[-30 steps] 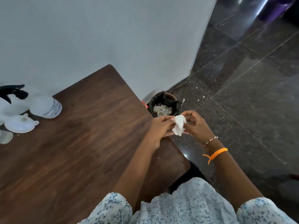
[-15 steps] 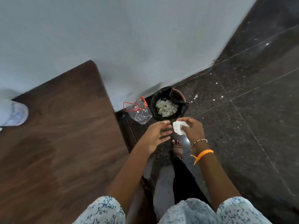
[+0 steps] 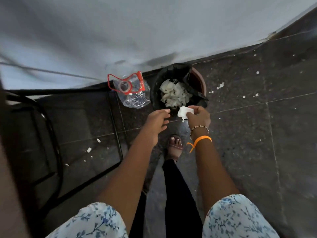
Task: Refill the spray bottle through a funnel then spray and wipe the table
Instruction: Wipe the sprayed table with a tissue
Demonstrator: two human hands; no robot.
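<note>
Pinching the crumpled white tissue [image 3: 184,112] between the thumb and fingertips of your right hand [image 3: 199,117], you hold it right at the near rim of the bin [image 3: 199,79], which is lined with a black bag and already full of used white wipes. Your left hand [image 3: 157,123] hangs just beside it with fingers loosely spread, holding nothing. Judging from this, the wiping looks finished and you are at the disposal step. The next move calls for carrying the tissue a little forward so it sits over the bin's mouth, then letting your fingers part; released where it is now, it may drop on the dark floor [image 3: 257,143], where white scraps already lie. A clear plastic bottle with a red handle [image 3: 130,91] stands just left of the bin, against the wall.
</note>
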